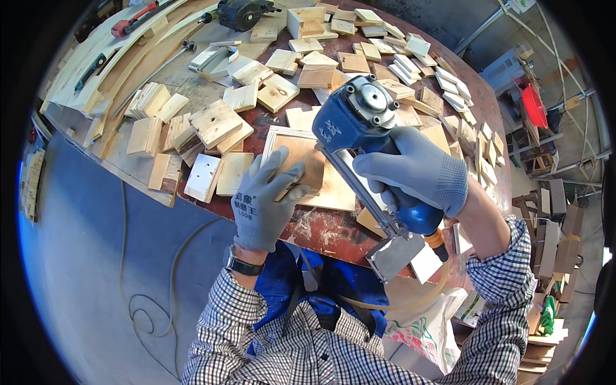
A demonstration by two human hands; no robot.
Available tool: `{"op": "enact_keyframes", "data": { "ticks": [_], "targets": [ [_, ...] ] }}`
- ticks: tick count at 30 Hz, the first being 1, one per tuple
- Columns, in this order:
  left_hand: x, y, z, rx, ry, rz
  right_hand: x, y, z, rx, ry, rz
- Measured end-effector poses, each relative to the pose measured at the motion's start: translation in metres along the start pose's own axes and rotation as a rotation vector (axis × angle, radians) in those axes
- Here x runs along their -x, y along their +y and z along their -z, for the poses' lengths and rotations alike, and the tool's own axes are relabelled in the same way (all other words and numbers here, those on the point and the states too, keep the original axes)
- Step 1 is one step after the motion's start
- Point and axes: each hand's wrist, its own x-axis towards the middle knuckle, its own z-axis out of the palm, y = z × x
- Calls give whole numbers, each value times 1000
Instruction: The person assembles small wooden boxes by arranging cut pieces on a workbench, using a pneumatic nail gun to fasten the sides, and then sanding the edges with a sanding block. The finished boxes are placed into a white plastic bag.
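Gripped in my gloved right hand [417,168] is a blue pneumatic nail gun [356,119], its long metal magazine slanting down toward me. The gun's head is over the right side of a small wooden box frame [296,157] near the table's front edge; whether its nose touches the wood is hidden. My gloved left hand [266,196] holds the near left side of that frame, thumb and fingers closed around the edge. Under the frame lies a pale flat board [330,192]. Stacked wood blocks [218,123] lie left of my left hand.
Wood offcuts [317,59] cover much of the red table [314,228]. At the far side sits a dark power saw [240,14], with a red-handled tool [133,19] to its left. A hose [173,289] loops on the floor. A white sack [430,327] stands below the table's front edge.
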Motion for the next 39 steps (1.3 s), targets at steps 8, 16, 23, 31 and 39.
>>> {"op": "enact_keyframes", "data": {
  "ticks": [8, 16, 23, 31, 39],
  "targets": [
    [-5, 5, 4, 19, -24, 9, -3, -2, 11, 84, -17, -84],
    [-5, 4, 5, 27, -23, 29, -9, -8, 9, 118, -31, -80],
    [-6, 3, 7, 17, -41, 33, -19, -11, 14, 180, -39, -158],
    [-2, 2, 6, 57, -44, 53, -24, -11, 9, 195, -20, -31],
    [-1, 4, 5, 71, -45, 50, -15, -27, 8, 150, -5, -185]
  ]
}}
